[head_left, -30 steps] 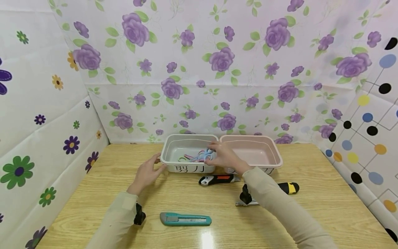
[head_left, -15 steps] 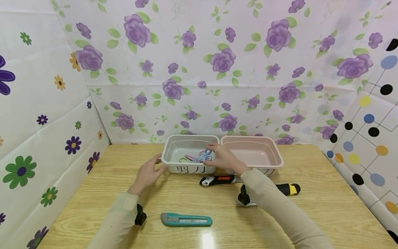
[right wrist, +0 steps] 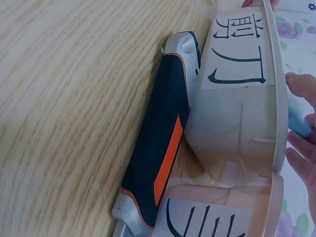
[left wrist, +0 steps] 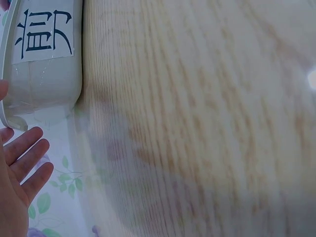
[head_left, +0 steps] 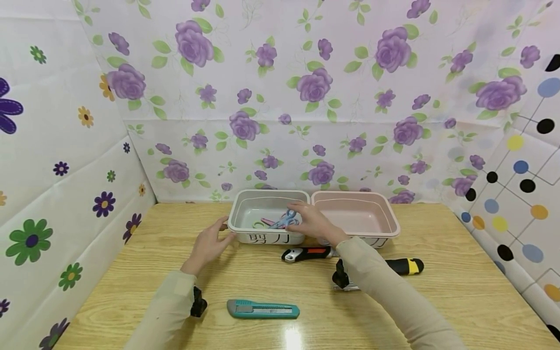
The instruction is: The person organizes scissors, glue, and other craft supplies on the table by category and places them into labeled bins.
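A pair of light blue scissors [head_left: 280, 222] lies in the grey-white bin [head_left: 247, 230], among pink scissors [head_left: 266, 221] and something with a green loop [head_left: 259, 224]. My right hand [head_left: 312, 221] reaches over that bin's right end and pinches the blue handle. In the right wrist view, a bit of blue [right wrist: 298, 117] shows between thumb and fingers of the right hand [right wrist: 305, 148]; the blades are hidden there. My left hand [head_left: 210, 247] is at the bin's left end, fingers extended; the left wrist view has these spread fingers [left wrist: 29, 158] by the rim.
A pink bin [head_left: 350, 214] adjoins on the right. In front lie a black-and-orange utility knife [head_left: 308, 253] and a yellow-and-black-handled cutter [head_left: 404, 266], partly under my right forearm. A teal utility knife [head_left: 262, 309] lies nearer. Patterned cloth walls [head_left: 280, 97] enclose the table.
My right hand has shifted slightly left and down with the blue scissors, which sit a little lower in the bin. The left hand holds its place; the view drifts slightly.
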The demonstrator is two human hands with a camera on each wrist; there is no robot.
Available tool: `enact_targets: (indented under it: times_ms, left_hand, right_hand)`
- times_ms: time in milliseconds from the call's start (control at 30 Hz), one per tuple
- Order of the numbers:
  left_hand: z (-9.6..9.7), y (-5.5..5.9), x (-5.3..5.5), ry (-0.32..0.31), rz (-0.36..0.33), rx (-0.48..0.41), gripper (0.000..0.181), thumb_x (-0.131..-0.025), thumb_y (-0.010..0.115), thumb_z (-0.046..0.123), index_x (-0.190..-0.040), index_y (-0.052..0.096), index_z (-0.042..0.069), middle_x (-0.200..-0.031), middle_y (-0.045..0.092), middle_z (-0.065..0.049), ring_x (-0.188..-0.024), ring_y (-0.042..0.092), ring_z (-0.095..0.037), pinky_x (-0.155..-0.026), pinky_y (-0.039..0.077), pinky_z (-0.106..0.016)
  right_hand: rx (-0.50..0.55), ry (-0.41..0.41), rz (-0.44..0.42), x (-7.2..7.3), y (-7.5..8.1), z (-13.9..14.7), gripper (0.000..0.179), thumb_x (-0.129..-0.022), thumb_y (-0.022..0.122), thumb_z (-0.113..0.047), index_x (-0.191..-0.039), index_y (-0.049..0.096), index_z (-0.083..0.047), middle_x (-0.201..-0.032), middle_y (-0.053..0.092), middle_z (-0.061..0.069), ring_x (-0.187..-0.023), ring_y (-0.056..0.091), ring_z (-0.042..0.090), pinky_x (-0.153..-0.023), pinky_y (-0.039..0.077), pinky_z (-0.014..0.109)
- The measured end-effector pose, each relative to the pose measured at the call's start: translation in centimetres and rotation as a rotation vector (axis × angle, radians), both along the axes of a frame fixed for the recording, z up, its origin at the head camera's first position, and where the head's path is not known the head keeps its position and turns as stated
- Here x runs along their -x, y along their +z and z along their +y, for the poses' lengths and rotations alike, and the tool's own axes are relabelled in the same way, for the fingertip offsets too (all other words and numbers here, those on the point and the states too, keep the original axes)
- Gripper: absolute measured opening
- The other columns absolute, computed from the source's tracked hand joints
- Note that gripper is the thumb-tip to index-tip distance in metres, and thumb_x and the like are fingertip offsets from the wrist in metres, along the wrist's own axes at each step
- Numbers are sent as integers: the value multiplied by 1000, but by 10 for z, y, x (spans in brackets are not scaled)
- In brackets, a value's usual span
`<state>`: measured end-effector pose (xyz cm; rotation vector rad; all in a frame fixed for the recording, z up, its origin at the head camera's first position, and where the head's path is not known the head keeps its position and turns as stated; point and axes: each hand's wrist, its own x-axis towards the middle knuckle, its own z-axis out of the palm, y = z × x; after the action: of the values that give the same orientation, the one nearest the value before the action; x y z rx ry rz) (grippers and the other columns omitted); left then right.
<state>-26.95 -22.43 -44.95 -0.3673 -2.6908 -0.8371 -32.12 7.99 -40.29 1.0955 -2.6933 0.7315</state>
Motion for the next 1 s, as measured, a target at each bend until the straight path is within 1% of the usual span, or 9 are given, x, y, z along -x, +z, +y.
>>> enact_targets:
  times_ms: [133,300,500,700,900,1000]
  left_hand:
    - [1,0,1,-1,-7,-5,54,-86,61,33,-131,45,7,-109,63,-17,-101,58,-35,-82,46,-52]
    - [1,1,1,3,-8,-9,54,-86,61,33,-130,46,6,-109,63,-17,-101,58,-35,-82,46,-53]
    - [1,1,0,4,-10,-5,55,-87,60,35,-131,45,7,-109,63,-16,-102,58,-36,-82,45,-53]
    - [1,1,0,6,-18,-2,55,-87,59,38,-132,45,8,-110,63,-16,-102,57,-36,-82,45,-52]
    - [0,1,0,6,-31,4,57,-87,58,39,-132,43,8,-112,62,-17,-103,57,-37,-82,45,-53]
    - [0,2,-1,8,-35,3,57,-87,58,39,-133,43,8,-112,62,-17,-103,56,-37,-82,45,-53]
  right_hand:
    - [11,9,-12,0,0,0,61,-79,71,-23,-129,47,3,-130,48,19,-123,42,32,-100,36,42]
    - [-7,11,0,-1,1,1,62,-79,70,-27,-129,47,2,-131,48,18,-122,42,31,-98,38,42]
    - [-4,18,1,-5,5,4,61,-79,70,-28,-129,48,0,-130,49,16,-122,44,30,-98,38,41]
    - [8,12,-30,-9,9,7,61,-80,70,-29,-130,48,-2,-132,47,15,-124,42,29,-99,37,41]
    - [43,38,15,-10,12,12,60,-77,72,-28,-126,51,-1,-127,52,15,-118,47,28,-98,39,40]
    - [50,52,20,-11,14,15,60,-76,73,-27,-126,51,-1,-127,53,14,-117,48,27,-99,38,38]
